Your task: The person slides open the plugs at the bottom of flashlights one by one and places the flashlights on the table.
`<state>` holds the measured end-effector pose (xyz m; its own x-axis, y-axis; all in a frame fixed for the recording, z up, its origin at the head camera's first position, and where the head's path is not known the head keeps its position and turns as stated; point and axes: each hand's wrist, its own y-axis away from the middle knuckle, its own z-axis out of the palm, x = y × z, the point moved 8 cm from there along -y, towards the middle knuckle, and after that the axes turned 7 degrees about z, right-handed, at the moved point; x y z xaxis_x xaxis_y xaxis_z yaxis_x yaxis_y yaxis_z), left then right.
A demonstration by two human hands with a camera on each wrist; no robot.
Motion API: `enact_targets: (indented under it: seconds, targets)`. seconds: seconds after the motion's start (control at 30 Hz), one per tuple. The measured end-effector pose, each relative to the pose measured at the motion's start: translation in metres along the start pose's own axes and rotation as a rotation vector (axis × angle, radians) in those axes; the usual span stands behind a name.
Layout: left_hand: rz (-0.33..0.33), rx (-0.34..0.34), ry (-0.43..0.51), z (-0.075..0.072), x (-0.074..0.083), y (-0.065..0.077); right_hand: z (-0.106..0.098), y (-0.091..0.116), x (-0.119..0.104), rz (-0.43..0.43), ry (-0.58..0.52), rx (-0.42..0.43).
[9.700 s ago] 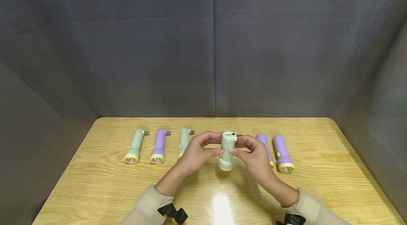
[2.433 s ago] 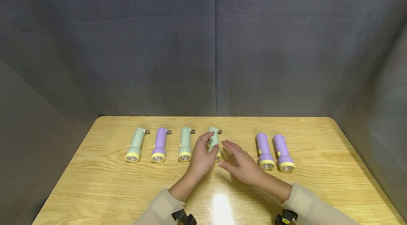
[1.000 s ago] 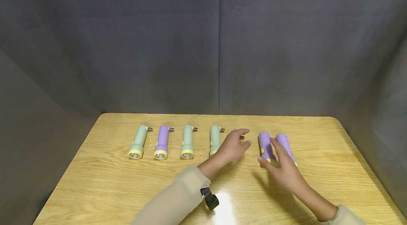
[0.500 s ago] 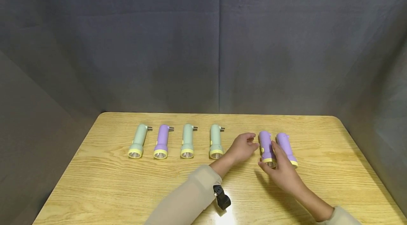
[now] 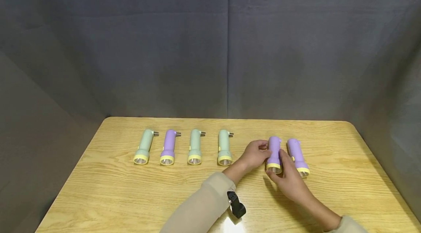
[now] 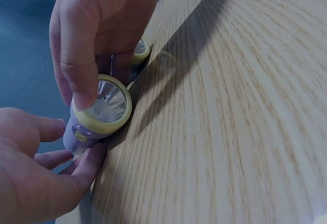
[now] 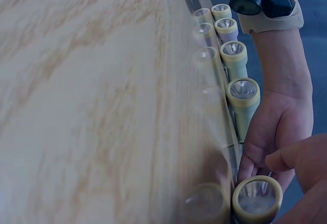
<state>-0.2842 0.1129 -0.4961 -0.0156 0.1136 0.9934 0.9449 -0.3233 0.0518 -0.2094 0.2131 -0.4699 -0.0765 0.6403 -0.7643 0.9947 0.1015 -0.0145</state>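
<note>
Both hands are at a purple flashlight (image 5: 274, 147) with a yellow rim, on the right half of the table. Its lens end faces me, and no prongs stick out. My left hand (image 5: 254, 155) holds the body from the left, thumb on its edge. In the left wrist view, the left fingers (image 6: 88, 168) reach low along the side with the yellow switch. My right hand (image 5: 293, 181) grips the lens end, with the thumb over the rim and the index finger along the right side. The right wrist view shows the yellow rim (image 7: 278, 191) between the two hands.
A second purple flashlight (image 5: 297, 154) lies just right of my right hand. Leftward stand a row of flashlights with metal prongs out: green (image 5: 143, 149), purple (image 5: 169, 145), green (image 5: 194, 146) and green (image 5: 224, 147). Dark curtains (image 5: 164, 61) enclose the wooden table (image 5: 115, 196).
A green flashlight once held by both hands now lies at the row's right end. Both hands have moved right to the purple flashlight, which has turned straighter and shifted slightly left.
</note>
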Motion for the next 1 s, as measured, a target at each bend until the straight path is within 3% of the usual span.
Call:
enact_targets:
  seconds: [0.23, 0.47, 0.67, 1.0]
  targets:
    - [0.003, 0.021, 0.076, 0.0, -0.002, -0.004, 0.002, -0.001, 0.003, -0.01, -0.013, 0.02]
    - [0.0, 0.039, 0.029, -0.001, -0.003, -0.006, 0.004, -0.004, 0.009, 0.012, -0.051, 0.018]
    - [0.014, 0.053, -0.023, -0.002, -0.001, -0.006, 0.006, -0.006, 0.009, -0.018, -0.057, 0.031]
    - [0.014, 0.066, 0.016, -0.002, -0.003, -0.006, 0.005, -0.008, 0.01, -0.03, -0.033, 0.057]
